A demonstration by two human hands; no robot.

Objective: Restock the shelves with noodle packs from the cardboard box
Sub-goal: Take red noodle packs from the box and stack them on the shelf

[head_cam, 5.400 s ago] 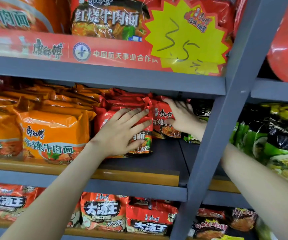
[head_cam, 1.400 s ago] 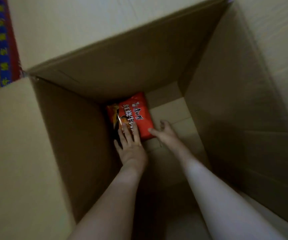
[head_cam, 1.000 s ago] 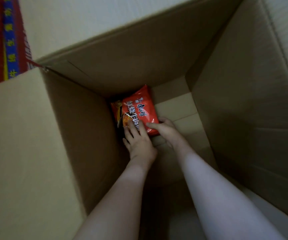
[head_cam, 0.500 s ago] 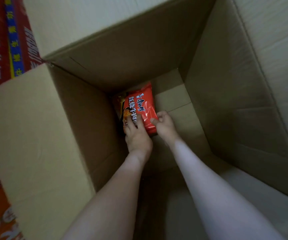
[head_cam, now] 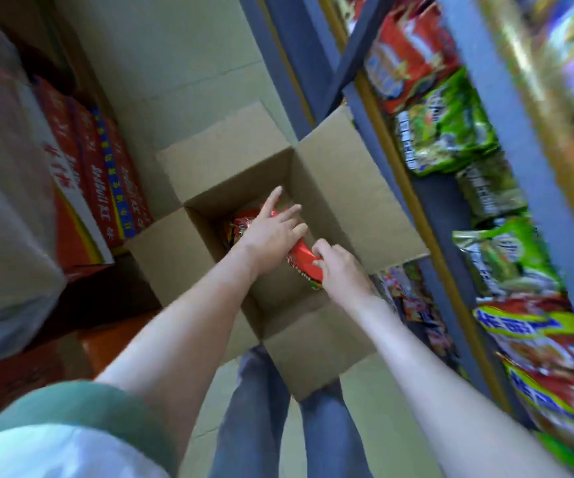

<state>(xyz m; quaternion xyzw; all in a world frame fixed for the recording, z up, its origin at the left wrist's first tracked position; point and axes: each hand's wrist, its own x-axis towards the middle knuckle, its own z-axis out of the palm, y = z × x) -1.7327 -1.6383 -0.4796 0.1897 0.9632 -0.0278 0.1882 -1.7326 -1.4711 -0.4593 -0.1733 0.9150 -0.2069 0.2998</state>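
**A:** Where's the pack?

**B:** The red pack (head_cam: 301,257) is in the open top of the box (head_cam: 340,188), held between both hands. How deep it sits I can't judge from above. There's a bit of orange-red by its far end, maybe a second pack, but I can't tell.

**A:** And the grip?

**B:** The right hand (head_cam: 340,267) has its fingers curled round the near end, pinching it. The left hand (head_cam: 268,232) lies flat on top with the fingers straight and spread, pressing rather than grasping. Its thumb is hidden.

**A:** Good enough for the lift?

**B:** I'd say so, if it stays gentle. The wrapper is slick and full of air, and the noodles inside should snap easily. So hold it by the ends and don't squeeze the middle. Sliding the left hand's fingers under the far edge would cradle the pack instead of clamping it.

**A:** What about getting it out?

**B:** Bring it straight up first. The near flap (head_cam: 313,360) and the side flaps stand open around the hands, and a sideways pull could catch a corner on one.

**A:** Then where?

**B:** To the shelves (head_cam: 527,160), just beside the box on the right. The green packs (head_cam: 444,125) nearest the box are another kind, so the pack should probably go with the red ones. Which row that is I can't make out, because that side is blurred.

**A:** Anything on the left?

**B:** Only red cartons (head_cam: 106,174), well out of the way.
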